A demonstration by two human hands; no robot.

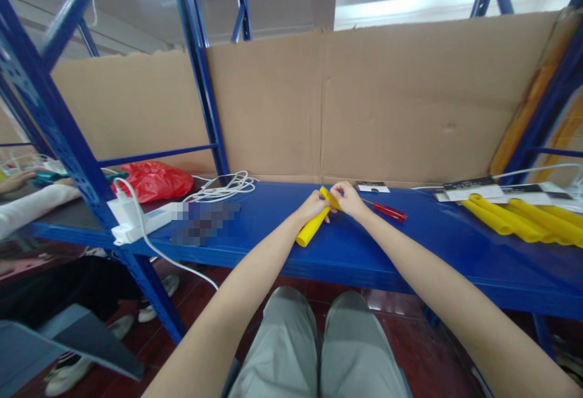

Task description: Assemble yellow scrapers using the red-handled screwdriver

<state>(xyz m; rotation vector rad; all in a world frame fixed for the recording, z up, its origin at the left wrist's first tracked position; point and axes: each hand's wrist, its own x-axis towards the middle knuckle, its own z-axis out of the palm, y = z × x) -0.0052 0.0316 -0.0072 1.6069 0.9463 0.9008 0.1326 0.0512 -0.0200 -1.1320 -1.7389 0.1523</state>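
Your left hand (315, 206) was wrapped around a yellow tube (312, 228), which slanted over the counter (268, 216) with its lower end sticking out on the near side of that hand. Your right hand (346, 199) was just beside the left, its bent fingers pinching a yellow piece (336, 199) at the tube's far end; whether that piece was part of the same tube, you could not tell from this view. Close to the right of your right hand lay a red screwdriver (390, 212), its shaft pointing back toward your wrist, and just beyond that hand was a small black-and-white card (372, 187). Well to the right of your hands, more yellow tubes (489, 216) lay side by side, with white-and-black labels (473, 190) at their far ends. To the left of your hands sat a loose coil of white cable (228, 189), a red plastic bag (158, 180) and a white power strip (155, 219). Farther left, another person's white sleeve (36, 205) showed past the blue post. Beyond your hands, a cardboard panel (387, 100) stood along the counter's back.
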